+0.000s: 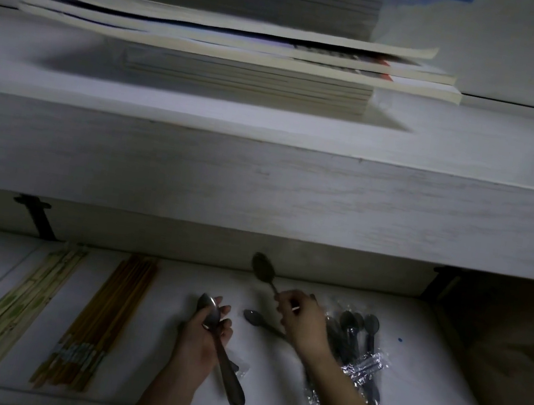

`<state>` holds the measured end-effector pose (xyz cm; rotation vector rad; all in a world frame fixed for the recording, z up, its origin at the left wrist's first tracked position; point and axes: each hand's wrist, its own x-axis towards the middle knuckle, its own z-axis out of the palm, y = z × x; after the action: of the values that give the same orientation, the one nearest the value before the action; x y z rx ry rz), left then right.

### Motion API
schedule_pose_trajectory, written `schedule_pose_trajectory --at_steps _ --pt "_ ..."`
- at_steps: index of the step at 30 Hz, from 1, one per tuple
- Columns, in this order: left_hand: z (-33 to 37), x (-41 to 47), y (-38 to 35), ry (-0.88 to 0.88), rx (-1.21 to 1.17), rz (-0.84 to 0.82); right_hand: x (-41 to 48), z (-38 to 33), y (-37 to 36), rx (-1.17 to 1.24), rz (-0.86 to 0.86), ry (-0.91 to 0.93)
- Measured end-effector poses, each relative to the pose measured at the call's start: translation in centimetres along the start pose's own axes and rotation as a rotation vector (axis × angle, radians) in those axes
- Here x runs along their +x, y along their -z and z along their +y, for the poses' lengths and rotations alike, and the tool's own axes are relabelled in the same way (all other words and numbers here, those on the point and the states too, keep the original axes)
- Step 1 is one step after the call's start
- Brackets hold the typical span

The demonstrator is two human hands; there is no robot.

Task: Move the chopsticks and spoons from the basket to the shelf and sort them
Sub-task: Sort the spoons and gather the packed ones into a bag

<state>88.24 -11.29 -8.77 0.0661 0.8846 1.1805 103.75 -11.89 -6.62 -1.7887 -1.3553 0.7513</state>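
On the lower white shelf, my left hand grips a bunch of metal spoons, bowls pointing away, handles toward me. My right hand holds one metal spoon by its handle, bowl raised toward the shelf's back. A dark spoon lies flat between my hands. Right of my right arm sits a pile of black plastic spoons in clear wrappers. To the left lie a row of brown wooden chopsticks and a row of pale paper-wrapped chopsticks. No basket is in view.
A thick white upper shelf overhangs the lower one and carries a stack of books. Black brackets hold the shelves at left and right. A brown paper bag stands at the far right of the lower shelf.
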Motion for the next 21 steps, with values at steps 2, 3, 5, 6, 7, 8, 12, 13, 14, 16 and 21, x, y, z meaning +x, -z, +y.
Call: schedule_pose_trajectory --at_steps 2,3,5,6,7,8,12,13,14,16,21 --pt "-0.4 -0.2 -0.7 0.012 -0.047 0.016 -2.2 -0.9 -0.8 0.072 -0.134 0.006" --pt "-0.6 -0.2 -0.9 0.021 -0.065 0.024 -3.4 -1.0 -1.4 0.090 -0.166 0.006" --pt "-1.0 -0.4 -1.4 0.063 -0.052 0.025 -5.1 -0.8 -2.6 0.070 -0.140 0.003" --pt "-1.1 -0.4 -1.7 0.081 -0.047 0.030 -5.7 -0.6 -3.2 0.049 -0.113 0.000" --pt "-1.2 -0.3 -1.8 0.089 -0.048 0.043 -6.0 -0.3 -3.7 0.047 -0.098 -0.010" --pt "-1.3 -0.3 -1.8 0.090 -0.062 0.051 -6.3 -0.2 -4.1 0.046 -0.097 -0.018" --pt "-1.5 -1.1 -2.1 0.047 -0.114 0.045 -6.9 0.2 -4.5 -0.011 -0.068 -0.002" --pt "-1.6 -1.1 -2.0 0.033 -0.112 0.028 -6.9 0.3 -4.6 -0.033 -0.062 -0.005" --pt "-1.6 -1.1 -1.8 0.021 -0.110 0.012 -6.9 0.3 -4.6 -0.054 -0.055 -0.011" --pt "-1.7 -1.1 -1.6 0.018 -0.082 0.006 -6.8 0.3 -4.7 -0.080 -0.047 0.001" --pt "-2.0 -0.9 -1.2 0.106 0.062 -0.011 -6.7 0.4 -4.9 -0.119 -0.013 0.066"
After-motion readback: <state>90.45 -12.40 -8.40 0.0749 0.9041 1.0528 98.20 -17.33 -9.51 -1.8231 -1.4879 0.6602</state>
